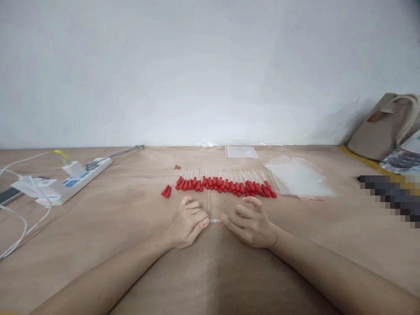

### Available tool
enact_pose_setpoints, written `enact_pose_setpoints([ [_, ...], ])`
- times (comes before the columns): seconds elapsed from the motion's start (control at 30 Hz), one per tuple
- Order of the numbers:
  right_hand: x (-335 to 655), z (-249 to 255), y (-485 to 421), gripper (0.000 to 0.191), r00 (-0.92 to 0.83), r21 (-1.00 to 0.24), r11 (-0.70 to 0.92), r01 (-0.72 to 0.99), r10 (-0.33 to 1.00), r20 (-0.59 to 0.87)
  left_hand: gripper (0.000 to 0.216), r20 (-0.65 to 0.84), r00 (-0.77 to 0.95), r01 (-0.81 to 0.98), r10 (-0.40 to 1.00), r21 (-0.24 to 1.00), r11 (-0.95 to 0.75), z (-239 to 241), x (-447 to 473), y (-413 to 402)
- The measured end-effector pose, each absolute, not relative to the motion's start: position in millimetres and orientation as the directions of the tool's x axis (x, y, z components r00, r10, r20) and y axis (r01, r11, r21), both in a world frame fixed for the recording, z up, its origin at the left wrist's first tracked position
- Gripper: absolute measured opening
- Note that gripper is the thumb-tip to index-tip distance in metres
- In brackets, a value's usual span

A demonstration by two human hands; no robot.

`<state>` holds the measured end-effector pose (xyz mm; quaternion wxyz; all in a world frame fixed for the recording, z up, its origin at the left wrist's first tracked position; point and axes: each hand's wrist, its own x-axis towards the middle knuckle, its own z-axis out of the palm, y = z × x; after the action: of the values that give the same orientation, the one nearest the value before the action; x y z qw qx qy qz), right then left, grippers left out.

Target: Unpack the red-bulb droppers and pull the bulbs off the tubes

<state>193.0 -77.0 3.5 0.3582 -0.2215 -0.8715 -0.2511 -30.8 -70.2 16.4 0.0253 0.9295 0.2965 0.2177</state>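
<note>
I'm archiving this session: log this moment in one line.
left hand: pinching clear tube end; right hand: at other end; beyond: red bulbs

Wall (197, 70): plain, pale blue-grey, with a small dark mark (127, 40) high on its left part. Counter (114, 218): brown surface, its far edge meeting the wall; a yellow strip (364, 162) runs along the far right. Lighting: soft, diffuse. The counter darkens at its near middle.
</note>
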Motion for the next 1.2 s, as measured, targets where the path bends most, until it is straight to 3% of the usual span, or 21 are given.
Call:
enact_pose_setpoints([
  [0.13,197.2,5.0,-77.7,0.029,-0.668,0.323,0.772,0.548,0.171,0.725,0.028,0.376,0.742,0.524,0.555,0.191,-0.830,19.9,-31.9,-70.8],
  [0.37,203.4,-1.8,-75.1,0.043,-0.670,0.187,0.835,0.517,0.258,0.696,0.031,0.375,0.735,0.521,0.565,0.220,-0.825,23.1,-31.2,-73.6],
  [0.53,208.5,-3.2,-73.6,0.036,-0.685,0.343,0.771,0.536,0.160,0.710,0.032,0.403,0.707,0.513,0.581,0.273,-0.814,18.1,-38.2,-70.5],
  [0.63,215.8,1.4,-70.9,0.032,-0.631,0.414,0.676,0.610,0.097,0.770,0.037,0.487,0.571,0.562,0.661,0.355,-0.747,15.7,-48.8,-66.7],
  [0.83,208.1,6.9,-64.2,0.030,-0.508,0.109,0.686,0.720,0.414,0.756,0.033,0.534,0.233,0.682,0.813,0.506,-0.528,28.2,-66.3,-52.1],
  [0.97,194.4,6.9,-63.1,0.023,-0.474,-0.014,0.693,0.721,0.509,0.719,0.034,0.487,-0.052,0.763,0.872,0.582,-0.280,41.6,-100.7,-23.1],
  [1.07,186.9,8.6,-59.4,0.020,-0.517,0.039,0.715,0.698,0.465,0.719,0.040,0.435,-0.185,0.785,0.881,0.605,-0.133,44.5,-135.0,-3.1],
  [1.2,176.6,8.7,-50.6,0.017,-0.631,0.209,0.741,0.638,0.348,0.694,0.033,0.269,-0.209,0.787,0.940,0.616,-0.001,39.7,-156.7,4.4],
])
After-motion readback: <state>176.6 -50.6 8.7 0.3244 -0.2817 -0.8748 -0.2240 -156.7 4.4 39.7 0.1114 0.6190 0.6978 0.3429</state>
